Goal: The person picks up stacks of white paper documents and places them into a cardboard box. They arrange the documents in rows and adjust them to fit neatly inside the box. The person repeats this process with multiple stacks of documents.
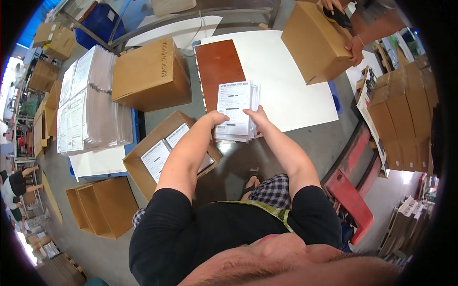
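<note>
Both hands close on one thick stack of clear-bagged packets point(236, 112), each packet fronted by a white sheet with black print: the left hand point(217, 119) clamps the lower left edge, thumb on top and fingers curled under, and the right hand point(257, 117) grips the lower right edge the same way. That stack sits out in front of the chest, above a bare patch of grey floor point(286, 152), with its long axis running away from the person, the printed top end farthest off and the near short end between the two palms. Its upper end overlaps a reddish-brown board point(217, 64) and the edge of a large white sheet point(281, 76) lying on the floor beyond. Just below and to the left, close under the left forearm, stands an open cardboard box point(143, 167) with more of the same packets lying flat inside; the left hand is the nearer one to it. Further left a tall pile of packets point(90, 105) leans on a blue base, with a closed carton point(150, 74) behind it and empty open boxes point(102, 205) nearer. At the upper right another person's hands point(355, 50) hold a plain carton point(317, 40).
</note>
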The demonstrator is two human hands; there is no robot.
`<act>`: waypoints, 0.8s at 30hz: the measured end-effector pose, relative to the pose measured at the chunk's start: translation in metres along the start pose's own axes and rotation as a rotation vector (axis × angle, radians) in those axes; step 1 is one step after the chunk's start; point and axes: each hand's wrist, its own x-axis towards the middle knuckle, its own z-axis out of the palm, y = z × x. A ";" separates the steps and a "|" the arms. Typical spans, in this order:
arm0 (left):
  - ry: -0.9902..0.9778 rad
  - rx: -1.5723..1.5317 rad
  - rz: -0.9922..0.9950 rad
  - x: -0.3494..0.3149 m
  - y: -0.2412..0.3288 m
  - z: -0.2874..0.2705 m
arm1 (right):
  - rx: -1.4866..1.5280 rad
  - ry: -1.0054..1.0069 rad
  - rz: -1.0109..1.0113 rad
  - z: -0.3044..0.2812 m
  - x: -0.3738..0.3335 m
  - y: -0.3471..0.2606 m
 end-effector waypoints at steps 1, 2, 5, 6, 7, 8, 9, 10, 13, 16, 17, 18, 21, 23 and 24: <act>0.008 -0.039 -0.027 -0.002 0.000 0.000 | -0.014 -0.038 -0.081 -0.003 0.005 0.005; 0.001 -0.067 -0.051 -0.029 0.025 0.008 | -0.024 -0.057 -0.160 -0.013 0.007 0.008; 0.039 -0.424 0.219 -0.042 0.023 -0.003 | -0.124 -0.131 -0.349 -0.013 -0.027 -0.028; 0.040 -0.495 0.378 -0.043 0.027 -0.006 | -0.170 -0.177 -0.447 -0.020 -0.034 -0.042; 0.038 -0.565 0.539 -0.046 0.032 -0.006 | -0.220 -0.220 -0.545 -0.029 -0.040 -0.055; -0.122 -0.661 0.638 -0.066 0.049 -0.002 | -0.269 -0.255 -0.635 -0.043 -0.045 -0.060; -0.099 -0.593 0.616 -0.070 0.049 -0.001 | -0.328 -0.240 -0.642 -0.051 -0.046 -0.063; -0.076 -0.524 0.592 -0.070 0.050 0.002 | -0.386 -0.226 -0.649 -0.059 -0.046 -0.066; 0.021 -0.283 0.485 -0.062 0.053 0.019 | -0.436 -0.119 -0.594 -0.082 -0.040 -0.049; 0.238 0.128 0.805 -0.026 0.036 0.039 | -0.206 -0.031 -0.466 -0.099 -0.021 -0.012; 0.167 0.172 0.596 -0.058 0.069 0.053 | -0.249 -0.039 -0.395 -0.116 -0.024 -0.003; 0.208 0.130 0.595 -0.050 0.064 0.062 | -0.293 -0.082 -0.335 -0.118 -0.024 -0.002; 0.319 0.160 0.673 -0.037 0.045 0.071 | -0.452 -0.090 -0.325 -0.106 -0.029 0.003; 0.338 0.217 0.693 -0.039 0.042 0.072 | -0.565 -0.075 -0.353 -0.100 -0.032 0.003; 0.329 0.237 0.668 -0.047 0.048 0.070 | -0.520 -0.062 -0.425 -0.099 -0.026 0.013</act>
